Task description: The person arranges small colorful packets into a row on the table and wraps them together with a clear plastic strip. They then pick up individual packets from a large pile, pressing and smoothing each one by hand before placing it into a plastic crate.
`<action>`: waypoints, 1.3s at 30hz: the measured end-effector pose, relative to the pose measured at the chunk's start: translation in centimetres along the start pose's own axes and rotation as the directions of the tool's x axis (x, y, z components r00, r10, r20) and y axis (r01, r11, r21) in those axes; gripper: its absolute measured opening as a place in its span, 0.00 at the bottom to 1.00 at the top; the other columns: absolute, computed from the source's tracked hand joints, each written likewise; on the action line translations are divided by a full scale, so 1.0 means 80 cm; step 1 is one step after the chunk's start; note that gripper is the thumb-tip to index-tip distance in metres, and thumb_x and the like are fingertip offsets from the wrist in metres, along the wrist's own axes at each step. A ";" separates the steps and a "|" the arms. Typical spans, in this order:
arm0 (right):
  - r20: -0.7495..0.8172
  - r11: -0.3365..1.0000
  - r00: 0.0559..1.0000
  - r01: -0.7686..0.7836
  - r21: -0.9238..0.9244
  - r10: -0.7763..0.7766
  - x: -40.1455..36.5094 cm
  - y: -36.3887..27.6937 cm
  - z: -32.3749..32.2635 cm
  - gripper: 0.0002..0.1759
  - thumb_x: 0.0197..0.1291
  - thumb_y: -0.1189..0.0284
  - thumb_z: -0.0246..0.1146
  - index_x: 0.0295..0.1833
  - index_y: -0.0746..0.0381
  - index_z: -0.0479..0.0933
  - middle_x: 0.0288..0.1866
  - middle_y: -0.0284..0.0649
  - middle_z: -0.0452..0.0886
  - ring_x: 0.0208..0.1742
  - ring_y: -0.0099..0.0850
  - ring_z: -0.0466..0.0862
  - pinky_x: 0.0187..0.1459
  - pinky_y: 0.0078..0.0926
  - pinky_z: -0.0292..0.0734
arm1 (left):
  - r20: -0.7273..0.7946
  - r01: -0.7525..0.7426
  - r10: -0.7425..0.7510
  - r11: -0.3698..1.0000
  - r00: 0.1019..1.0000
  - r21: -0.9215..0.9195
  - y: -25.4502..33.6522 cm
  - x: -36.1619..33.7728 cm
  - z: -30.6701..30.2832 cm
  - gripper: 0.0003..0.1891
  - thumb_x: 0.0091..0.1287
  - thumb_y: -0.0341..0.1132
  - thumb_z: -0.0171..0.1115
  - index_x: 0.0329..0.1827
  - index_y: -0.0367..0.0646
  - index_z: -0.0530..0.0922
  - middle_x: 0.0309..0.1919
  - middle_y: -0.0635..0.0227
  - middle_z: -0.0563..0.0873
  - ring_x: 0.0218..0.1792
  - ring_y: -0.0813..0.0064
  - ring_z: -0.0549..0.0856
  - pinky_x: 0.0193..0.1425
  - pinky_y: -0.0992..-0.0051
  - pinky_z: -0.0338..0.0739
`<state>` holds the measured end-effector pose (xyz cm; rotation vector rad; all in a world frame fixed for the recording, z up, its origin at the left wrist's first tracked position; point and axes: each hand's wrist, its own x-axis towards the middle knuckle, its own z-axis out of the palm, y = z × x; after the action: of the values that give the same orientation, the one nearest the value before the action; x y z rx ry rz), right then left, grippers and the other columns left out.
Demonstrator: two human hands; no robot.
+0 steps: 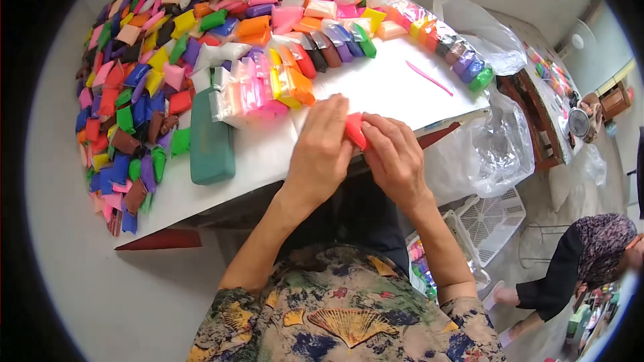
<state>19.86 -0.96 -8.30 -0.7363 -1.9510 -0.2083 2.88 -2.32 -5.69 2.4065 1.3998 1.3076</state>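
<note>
A small red packet of what looks like modelling clay (pixel 355 131) is held between my hands above the table's front edge. My left hand (pixel 320 144) is closed against its left side, fingers pressed together and the thumb hidden. From the other side my right hand (pixel 394 155) pinches it with bent fingers. Just beyond my left hand, packets in pink, yellow and orange (pixel 258 90) stand in stacked rows. A curved row of packets in several colours (pixel 329 48) lies behind them. On the white tabletop (pixel 376 87) rests a thin pink tool (pixel 429 78).
A large heap of coloured packets (pixel 161 53) covers the table's left and back. A green case (pixel 212 137) lies near the front edge. Filled transparent bags (pixel 443 40) lie at right, with a plastic bag (pixel 483 147) hanging below. A person (pixel 583 261) bends at far right.
</note>
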 end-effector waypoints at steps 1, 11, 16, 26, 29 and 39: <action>0.003 0.997 0.999 0.040 -0.064 -0.040 -0.001 -0.004 0.001 0.25 0.49 0.82 0.70 0.56 0.69 0.77 0.57 0.47 0.81 0.49 0.43 0.84 0.51 0.34 0.80 | -0.035 0.085 -0.085 0.996 0.996 0.000 0.005 -0.004 -0.004 0.24 0.62 0.25 0.63 0.62 0.29 0.74 0.61 0.43 0.76 0.63 0.44 0.74 0.69 0.55 0.69; 0.331 0.995 0.943 0.002 -0.097 0.030 0.016 -0.035 0.008 0.35 0.61 0.60 0.66 0.68 0.71 0.71 0.73 0.53 0.70 0.74 0.51 0.69 0.75 0.54 0.60 | -0.111 0.178 -0.179 0.984 0.978 -0.013 -0.003 -0.029 -0.026 0.19 0.64 0.19 0.59 0.60 0.28 0.76 0.57 0.47 0.80 0.60 0.46 0.78 0.65 0.57 0.72; 0.387 0.998 0.922 -0.005 -0.059 0.028 0.015 -0.031 0.014 0.36 0.59 0.66 0.67 0.70 0.74 0.68 0.73 0.58 0.68 0.76 0.54 0.67 0.76 0.50 0.60 | -0.094 0.175 -0.179 0.983 0.979 -0.057 -0.008 -0.030 -0.029 0.17 0.65 0.19 0.57 0.58 0.29 0.78 0.56 0.47 0.80 0.58 0.47 0.79 0.64 0.57 0.73; 0.421 0.996 0.902 -0.079 -0.046 0.091 0.040 -0.032 0.002 0.35 0.56 0.75 0.67 0.69 0.74 0.66 0.69 0.58 0.70 0.72 0.54 0.70 0.71 0.47 0.67 | -0.098 0.129 -0.143 0.983 0.985 -0.130 -0.002 -0.030 -0.031 0.15 0.64 0.21 0.60 0.54 0.31 0.79 0.52 0.49 0.80 0.54 0.49 0.78 0.60 0.58 0.74; 0.374 0.988 0.915 -0.137 -0.065 0.151 0.034 -0.042 0.012 0.35 0.57 0.78 0.66 0.71 0.71 0.65 0.70 0.58 0.69 0.71 0.54 0.70 0.70 0.46 0.68 | -0.068 0.128 -0.139 0.982 0.988 -0.142 0.002 -0.029 -0.031 0.16 0.62 0.24 0.63 0.53 0.30 0.78 0.51 0.51 0.79 0.53 0.50 0.77 0.59 0.58 0.73; 0.254 0.945 0.927 -0.309 0.102 0.276 0.020 -0.032 -0.015 0.21 0.54 0.79 0.72 0.52 0.67 0.72 0.64 0.55 0.73 0.59 0.53 0.78 0.58 0.43 0.76 | -0.065 0.129 -0.131 0.991 0.989 -0.039 -0.003 -0.030 -0.023 0.15 0.58 0.27 0.69 0.46 0.34 0.77 0.48 0.54 0.77 0.52 0.50 0.75 0.60 0.56 0.70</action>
<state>18.79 -2.94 -5.93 -0.9833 -2.0222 0.2080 0.87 -4.59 -6.17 2.2266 1.5091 1.3803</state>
